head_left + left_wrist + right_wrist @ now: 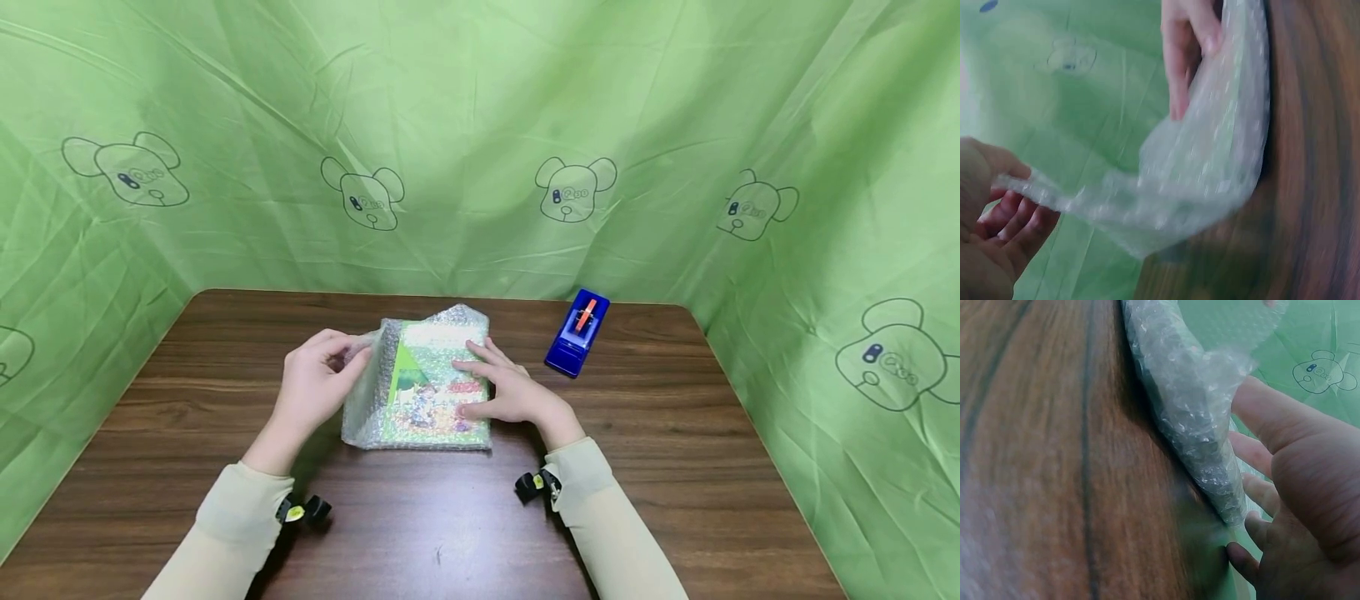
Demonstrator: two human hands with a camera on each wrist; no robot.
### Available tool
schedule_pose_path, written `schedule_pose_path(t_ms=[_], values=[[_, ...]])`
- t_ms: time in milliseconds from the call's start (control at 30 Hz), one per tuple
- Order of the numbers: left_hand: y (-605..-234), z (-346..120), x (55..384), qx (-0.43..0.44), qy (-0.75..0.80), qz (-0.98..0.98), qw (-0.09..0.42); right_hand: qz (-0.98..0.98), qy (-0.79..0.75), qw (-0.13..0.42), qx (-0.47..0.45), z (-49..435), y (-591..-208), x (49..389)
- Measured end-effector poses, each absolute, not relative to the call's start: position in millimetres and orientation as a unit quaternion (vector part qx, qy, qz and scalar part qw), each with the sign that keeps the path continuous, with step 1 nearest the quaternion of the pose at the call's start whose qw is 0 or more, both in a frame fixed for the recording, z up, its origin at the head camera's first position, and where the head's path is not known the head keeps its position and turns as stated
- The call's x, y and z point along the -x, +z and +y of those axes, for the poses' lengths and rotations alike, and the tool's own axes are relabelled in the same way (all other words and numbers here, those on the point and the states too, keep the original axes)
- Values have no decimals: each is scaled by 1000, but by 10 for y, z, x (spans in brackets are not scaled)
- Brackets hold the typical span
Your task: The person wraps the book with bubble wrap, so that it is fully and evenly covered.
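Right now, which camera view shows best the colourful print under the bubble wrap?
The head view: it looks down on the colourful print, though glare on the bubble wrap hides some details. The left wrist view gives only a blurred, steep angle with pale green showing through; the right wrist view shows the wrap's side, no clear print.

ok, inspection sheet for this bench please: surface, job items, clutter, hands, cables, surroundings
Surface: dark wood-grain table, glare at the near middle.
Job items: bubble wrap around a flat green item, lying on the table; the wrap's left flap is lifted. Print partly lost in shine.
Clutter: blue item with an orange part, right of the wrap, toward the far edge.
Hands: left hand pinches the flap; right hand rests on the wrap's right side, fingers spread. Black camera at the right wrist.
Cables: nothing seen.
Surroundings: creased green cloth with bear-head outlines.
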State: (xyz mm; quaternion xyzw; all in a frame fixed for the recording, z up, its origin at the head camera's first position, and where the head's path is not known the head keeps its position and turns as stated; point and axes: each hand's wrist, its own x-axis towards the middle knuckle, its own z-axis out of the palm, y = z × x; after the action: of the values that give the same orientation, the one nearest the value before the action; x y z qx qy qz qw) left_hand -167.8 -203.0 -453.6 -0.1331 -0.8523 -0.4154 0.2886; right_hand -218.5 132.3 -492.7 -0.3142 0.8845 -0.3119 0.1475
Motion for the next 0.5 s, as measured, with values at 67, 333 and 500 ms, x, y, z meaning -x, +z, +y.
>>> schedule_pose_path(t_ms=[67,333,500], values=[[-4532,-1965,1663,123,-422,-846,301,885,-312,147,314,1322,-4928,2184],[-4539,-1834,1657,92,-454,-810,360,884,-313,146,315,1309,-4928,2188],[-4513,-1705,1648,86,-464,-803,365,884,-314,144,316,1319,-4933,2184]])
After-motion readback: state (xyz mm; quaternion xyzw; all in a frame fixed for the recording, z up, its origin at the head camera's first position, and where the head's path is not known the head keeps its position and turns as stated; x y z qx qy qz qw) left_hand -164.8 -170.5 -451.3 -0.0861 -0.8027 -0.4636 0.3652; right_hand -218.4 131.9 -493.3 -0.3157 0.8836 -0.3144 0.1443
